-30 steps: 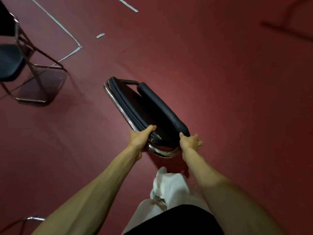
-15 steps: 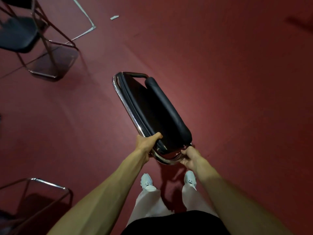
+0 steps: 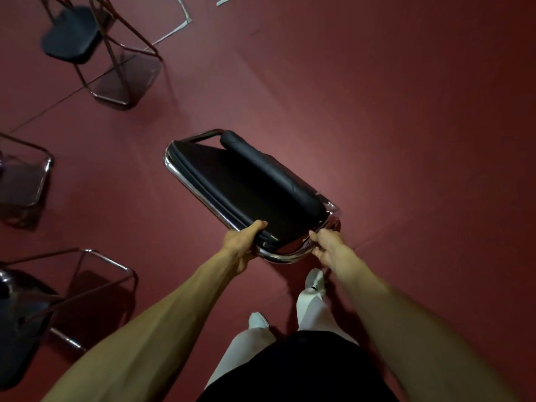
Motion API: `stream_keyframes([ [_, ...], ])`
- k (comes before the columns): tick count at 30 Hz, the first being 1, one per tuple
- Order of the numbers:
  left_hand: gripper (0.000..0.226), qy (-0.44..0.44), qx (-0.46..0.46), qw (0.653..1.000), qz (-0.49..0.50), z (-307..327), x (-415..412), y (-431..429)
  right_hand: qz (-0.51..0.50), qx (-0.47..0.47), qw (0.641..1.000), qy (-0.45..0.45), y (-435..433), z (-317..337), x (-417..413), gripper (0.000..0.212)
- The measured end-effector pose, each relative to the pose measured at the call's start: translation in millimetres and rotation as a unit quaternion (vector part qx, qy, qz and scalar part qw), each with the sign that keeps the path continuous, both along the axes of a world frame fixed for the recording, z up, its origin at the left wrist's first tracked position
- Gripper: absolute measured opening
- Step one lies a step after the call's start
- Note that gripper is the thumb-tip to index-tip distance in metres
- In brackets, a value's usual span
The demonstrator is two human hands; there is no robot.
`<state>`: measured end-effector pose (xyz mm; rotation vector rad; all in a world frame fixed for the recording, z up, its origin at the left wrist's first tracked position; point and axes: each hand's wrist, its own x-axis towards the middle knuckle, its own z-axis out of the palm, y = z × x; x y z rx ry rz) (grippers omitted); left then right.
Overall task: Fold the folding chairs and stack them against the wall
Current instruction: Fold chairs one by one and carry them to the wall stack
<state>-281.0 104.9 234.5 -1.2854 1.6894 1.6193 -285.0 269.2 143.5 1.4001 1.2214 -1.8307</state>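
A folded chair (image 3: 243, 184) with black padding and a chrome tube frame hangs above the red floor in front of me, its far end pointing up-left. My left hand (image 3: 242, 242) grips the near left side of its frame, thumb over the black seat edge. My right hand (image 3: 326, 245) grips the curved chrome tube at the near right corner. No wall is in view.
Three unfolded chairs stand on the left: one with a black seat (image 3: 72, 33) at top left, a chrome frame (image 3: 26, 175) at the left edge, and one (image 3: 58, 300) at lower left. White tape marks (image 3: 174, 27) lie on the floor. My white shoes (image 3: 314, 281) are below the chair.
The view has shifted so more unfolded chairs appear on the left. The folded chair stays in both hands, now turned flatter, and my feet have stepped.
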Motion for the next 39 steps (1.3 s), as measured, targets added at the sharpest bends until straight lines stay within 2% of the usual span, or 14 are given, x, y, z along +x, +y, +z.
stream_keyframes([
  [6,0.017,0.011,0.027,1.0,0.011,-0.3,46.1,-3.8,0.098,0.023,0.994,-0.037,-0.5,5.8,36.9,0.012],
  [8,0.024,0.013,0.037,0.999,0.008,3.1,65.4,-18.0,0.12,0.006,0.992,-0.038,-9.4,8.7,58.1,0.011],
  [18,0.041,0.067,0.065,0.995,-0.03,8.3,183.0,-117.7,0.113,-0.007,0.993,-0.019,-105.9,5.9,189.3,0.018],
  [22,0.043,0.059,0.07,0.995,-0.036,3.8,230.5,-139.6,0.111,0.003,0.993,-0.034,-126.5,0.2,237.8,0.026],
  [25,0.049,0.036,0.068,0.997,-0.031,0.3,276.4,-154.9,0.146,0.025,0.987,-0.055,-137.1,1.8,274.4,0.037],
  [35,0.039,0.034,0.044,0.998,0.03,-11.9,414.0,-145.5,0.17,0.033,0.985,-0.004,-129.8,6.3,399.1,0.01],
  [39,0.032,0.038,0.058,0.995,0.07,-16.2,484.3,-123.5,0.164,0.018,0.986,0.032,-108.5,-0.9,461.5,0.015],
])
